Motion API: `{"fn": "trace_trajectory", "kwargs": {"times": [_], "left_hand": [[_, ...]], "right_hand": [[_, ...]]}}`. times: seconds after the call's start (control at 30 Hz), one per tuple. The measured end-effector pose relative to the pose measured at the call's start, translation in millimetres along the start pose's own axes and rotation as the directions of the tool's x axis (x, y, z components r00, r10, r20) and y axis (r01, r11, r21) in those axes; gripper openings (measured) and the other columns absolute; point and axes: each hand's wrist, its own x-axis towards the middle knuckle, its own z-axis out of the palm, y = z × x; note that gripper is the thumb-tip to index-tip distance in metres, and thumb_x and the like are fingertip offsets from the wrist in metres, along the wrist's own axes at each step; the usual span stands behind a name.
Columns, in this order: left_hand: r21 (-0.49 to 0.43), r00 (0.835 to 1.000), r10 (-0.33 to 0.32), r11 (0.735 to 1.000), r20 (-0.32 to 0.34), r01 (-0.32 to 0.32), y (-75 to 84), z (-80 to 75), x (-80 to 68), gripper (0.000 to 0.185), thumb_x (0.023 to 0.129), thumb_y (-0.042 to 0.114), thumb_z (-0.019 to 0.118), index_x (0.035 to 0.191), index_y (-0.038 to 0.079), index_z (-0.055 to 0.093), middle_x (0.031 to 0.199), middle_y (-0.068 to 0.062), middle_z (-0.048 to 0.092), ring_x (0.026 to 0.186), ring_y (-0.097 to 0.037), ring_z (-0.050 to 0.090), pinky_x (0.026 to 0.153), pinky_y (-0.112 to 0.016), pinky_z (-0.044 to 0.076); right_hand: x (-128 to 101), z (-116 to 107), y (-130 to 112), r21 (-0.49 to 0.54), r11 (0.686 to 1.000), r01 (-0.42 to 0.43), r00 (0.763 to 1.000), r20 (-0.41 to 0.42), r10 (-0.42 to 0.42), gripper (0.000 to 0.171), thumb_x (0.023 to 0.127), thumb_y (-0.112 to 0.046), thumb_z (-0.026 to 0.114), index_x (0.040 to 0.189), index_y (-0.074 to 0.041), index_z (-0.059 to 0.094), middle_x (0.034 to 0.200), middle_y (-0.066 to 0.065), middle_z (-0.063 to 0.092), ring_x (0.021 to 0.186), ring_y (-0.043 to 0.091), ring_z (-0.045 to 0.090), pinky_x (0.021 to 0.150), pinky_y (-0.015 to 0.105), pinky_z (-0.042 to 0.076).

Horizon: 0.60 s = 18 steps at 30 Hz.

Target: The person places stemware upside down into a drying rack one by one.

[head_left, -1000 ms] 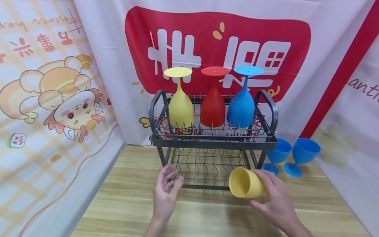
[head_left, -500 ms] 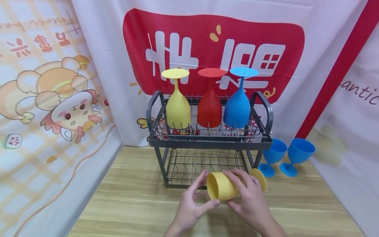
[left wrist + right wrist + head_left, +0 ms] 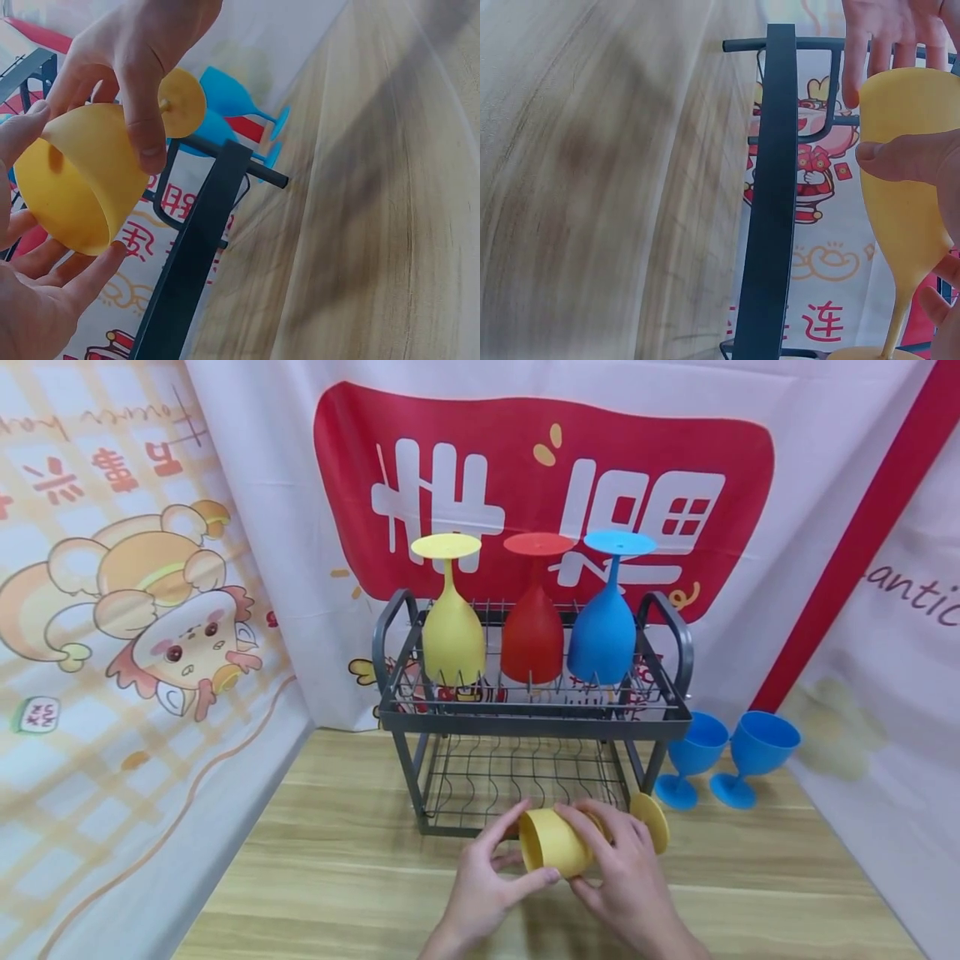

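A yellow plastic goblet [image 3: 557,843] lies tilted sideways in front of the rack, its mouth toward the left and its round foot [image 3: 649,822] toward the right. My right hand [image 3: 626,877] grips the bowl from above, thumb along its side in the right wrist view. At the mouth, my left hand [image 3: 476,881] spans the rim between thumb and fingertips. The left wrist view looks into the hollow bowl [image 3: 64,191]. On the rack's upper tier, a yellow goblet [image 3: 453,643], a red goblet [image 3: 532,643] and a blue goblet [image 3: 602,639] stand upside down.
The dark two-tier dish rack [image 3: 536,724] has a wire lower shelf [image 3: 517,772] just beyond my hands. Two blue goblets [image 3: 697,747] stand upright on the wooden table [image 3: 337,877], right of the rack. Printed cloth [image 3: 255,527] hangs behind and at the sides.
My right hand has carried the yellow goblet left and slightly toward me. My left hand has moved right to meet its rim. Over the last half second both hands shifted only slightly.
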Motion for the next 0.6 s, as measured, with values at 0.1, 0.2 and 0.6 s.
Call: {"fn": "trace_trajectory", "kwargs": {"times": [0.1, 0.2, 0.6], "left_hand": [[-0.002, 1.0, -0.013, 1.0, 0.001, 0.013, -1.6, -0.3, -0.4, 0.082, 0.084, 0.024, 0.09, 0.157, 0.027, 0.051, 0.148, -0.007, 0.061, 0.13, -0.028, 0.06, 0.103, -0.026, 0.058], [-0.007, 1.0, -0.013, 1.0, 0.008, 0.013, -4.2, 0.2, -0.9, 0.08, 0.084, 0.024, 0.09, 0.155, 0.025, 0.052, 0.151, -0.008, 0.059, 0.13, -0.028, 0.06, 0.102, -0.025, 0.059], [-0.035, 1.0, -0.018, 0.999, 0.002, 0.018, -13.4, 3.2, -3.8, 0.073, 0.082, 0.019, 0.09, 0.148, 0.023, 0.058, 0.141, -0.013, 0.063, 0.125, -0.025, 0.062, 0.098, -0.029, 0.062]], "right_hand": [[-1, 1, 0, -0.002, 1.0, 0.007, 1.0, -0.005, -0.007, 0.105, 0.043, -0.019, 0.108, 0.14, -0.024, 0.067, 0.133, 0.011, 0.067, 0.116, 0.031, 0.065, 0.099, 0.049, 0.049], [-4, 3, 0, -0.009, 1.0, 0.015, 1.0, -0.007, -0.015, 0.105, 0.042, -0.019, 0.108, 0.139, -0.024, 0.068, 0.133, 0.011, 0.067, 0.116, 0.031, 0.065, 0.098, 0.05, 0.05], [-14, 9, -1, -0.017, 1.0, -0.008, 1.0, 0.027, 0.008, 0.107, 0.047, -0.02, 0.107, 0.145, -0.029, 0.064, 0.136, 0.008, 0.066, 0.118, 0.03, 0.064, 0.097, 0.054, 0.051]]}}
